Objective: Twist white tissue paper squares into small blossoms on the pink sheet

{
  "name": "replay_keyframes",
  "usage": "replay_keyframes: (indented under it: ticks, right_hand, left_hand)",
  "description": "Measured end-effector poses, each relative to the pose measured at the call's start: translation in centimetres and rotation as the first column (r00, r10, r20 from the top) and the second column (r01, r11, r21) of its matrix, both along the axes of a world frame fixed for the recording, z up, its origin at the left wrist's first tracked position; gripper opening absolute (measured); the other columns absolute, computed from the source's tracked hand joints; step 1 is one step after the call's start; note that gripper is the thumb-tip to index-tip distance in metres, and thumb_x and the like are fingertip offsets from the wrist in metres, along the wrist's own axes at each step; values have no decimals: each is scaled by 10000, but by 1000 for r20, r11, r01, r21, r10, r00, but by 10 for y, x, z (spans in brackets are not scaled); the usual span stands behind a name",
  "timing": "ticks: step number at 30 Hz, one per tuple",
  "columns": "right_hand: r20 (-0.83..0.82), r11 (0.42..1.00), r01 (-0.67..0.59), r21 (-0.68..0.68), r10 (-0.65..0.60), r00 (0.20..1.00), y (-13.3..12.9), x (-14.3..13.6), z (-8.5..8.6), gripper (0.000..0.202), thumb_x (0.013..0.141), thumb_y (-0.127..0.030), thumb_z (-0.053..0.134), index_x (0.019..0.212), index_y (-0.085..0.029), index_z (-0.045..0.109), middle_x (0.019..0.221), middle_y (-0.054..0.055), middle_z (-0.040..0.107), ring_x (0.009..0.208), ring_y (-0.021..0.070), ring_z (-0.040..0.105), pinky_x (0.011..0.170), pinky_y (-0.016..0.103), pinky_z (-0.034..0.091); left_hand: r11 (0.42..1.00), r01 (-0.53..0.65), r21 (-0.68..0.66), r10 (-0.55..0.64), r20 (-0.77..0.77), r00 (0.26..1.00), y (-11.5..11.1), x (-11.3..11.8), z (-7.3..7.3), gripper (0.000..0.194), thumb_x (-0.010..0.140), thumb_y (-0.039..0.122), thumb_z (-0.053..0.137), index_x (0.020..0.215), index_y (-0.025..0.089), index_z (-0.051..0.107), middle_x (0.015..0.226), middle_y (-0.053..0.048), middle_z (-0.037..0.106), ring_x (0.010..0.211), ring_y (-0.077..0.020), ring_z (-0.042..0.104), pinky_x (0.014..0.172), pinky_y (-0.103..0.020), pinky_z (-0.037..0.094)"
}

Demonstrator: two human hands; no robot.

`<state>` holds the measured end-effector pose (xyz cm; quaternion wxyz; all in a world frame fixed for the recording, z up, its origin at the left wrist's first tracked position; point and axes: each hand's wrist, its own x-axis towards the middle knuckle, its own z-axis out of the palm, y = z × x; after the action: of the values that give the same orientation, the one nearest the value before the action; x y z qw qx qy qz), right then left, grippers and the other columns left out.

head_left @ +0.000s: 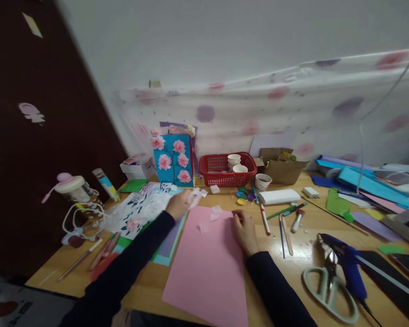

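Note:
A large pink paper sheet [207, 263] lies on the table in front of me. My left hand [179, 205], beyond the sheet's upper left corner, pinches pale tissue paper [194, 197]. Over the upper right edge of the sheet, my right hand [246, 232] has its fingers curled inward; what they hold, if anything, is hidden. Small pale paper pieces [215, 212] rest on the upper part of the sheet. Left of it, a heap of whitish tissue [153, 200] covers a flower-printed sheet.
Behind stand a blue flower card [173, 159] and a red basket [211, 179] with paper cups. To the right are a red-capped marker [265, 220], scissors [327, 286], and a blue glue gun [352, 268]. A bottle with a pink lid [70, 188] stands at the left.

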<state>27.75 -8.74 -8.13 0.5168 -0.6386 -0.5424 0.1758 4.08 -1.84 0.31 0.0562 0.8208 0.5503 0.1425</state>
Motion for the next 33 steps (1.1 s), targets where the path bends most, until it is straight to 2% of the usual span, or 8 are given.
replay_keyframes:
  ticks: [4, 8, 12, 15, 19, 26, 30, 33]
  right_hand:
    - [186, 992, -117, -39, 123, 975, 14, -13, 5, 276, 804, -371, 512, 966, -182, 632, 1000, 122, 644, 938, 263, 574, 825, 390, 418]
    - [311, 988, -118, -95, 142, 940, 32, -23, 6, 415, 683, -463, 667, 988, -182, 655, 1050, 164, 608, 1012, 360, 494, 824, 477, 347]
    - [349, 976, -183, -119, 214, 913, 41, -22, 5, 225, 747, -402, 619, 783, -186, 665, 925, 125, 627, 905, 296, 527, 764, 393, 364]
    - [332, 965, -231, -123, 259, 907, 42, -17, 4, 209, 817, -323, 517, 710, -178, 622, 799, 91, 628, 779, 229, 552, 703, 327, 382]
    - [294, 964, -234, -123, 261, 920, 40, -11, 8, 196, 815, -316, 494, 707, -184, 590, 734, 64, 626, 719, 220, 558, 666, 315, 395]
    - [124, 925, -281, -257, 320, 939, 48, -17, 41, 190, 840, -288, 546, 749, -132, 605, 669, 47, 636, 659, 205, 597, 631, 327, 462]
    - [-56, 786, -478, -392, 498, 865, 76, -59, 73, 297, 897, -300, 548, 1156, -153, 552, 1140, 82, 589, 940, 200, 609, 784, 397, 522]
    - [-171, 689, -605, -399, 592, 787, 99, -109, 91, 312, 897, -298, 546, 1177, -160, 542, 1177, 87, 573, 977, 213, 599, 809, 414, 514]
  left_hand:
    - [978, -199, 65, 196, 52, 979, 24, -71, 25, 316, 885, 320, 534, 1144, 140, 545, 1121, -85, 590, 951, -206, 602, 801, -406, 519]
    - [946, -302, 119, 290, 109, 951, 29, -98, 28, 285, 852, 343, 570, 1068, 159, 599, 1159, -99, 580, 1076, -266, 538, 904, -477, 448]
    - [945, -266, 190, 228, 200, 953, -1, -79, 11, 270, 878, 283, 488, 1090, 171, 612, 1210, -145, 559, 1203, -316, 432, 1005, -541, 324]
    - [991, 9, 137, -38, 211, 977, -42, -42, -16, 257, 861, 219, 503, 1085, 220, 630, 1126, -74, 621, 1104, -206, 529, 998, -380, 398]
    - [949, 312, 33, -311, 242, 919, -81, 3, -49, 316, 785, 172, 613, 1085, 266, 649, 1172, -27, 622, 1082, -173, 550, 959, -292, 438]
    - [947, 316, -65, -272, 367, 890, -72, 1, -57, 301, 765, -24, 466, 794, 165, 699, 865, -46, 671, 837, -135, 621, 811, -235, 490]
    - [960, 261, -102, -202, 394, 897, -70, -7, -56, 261, 792, 39, 480, 908, 154, 682, 941, -57, 659, 892, -144, 614, 845, -249, 479]
    - [971, 203, -129, -142, 373, 917, -69, 0, -58, 293, 799, 192, 575, 1085, 140, 616, 986, -79, 620, 890, -175, 605, 827, -290, 489]
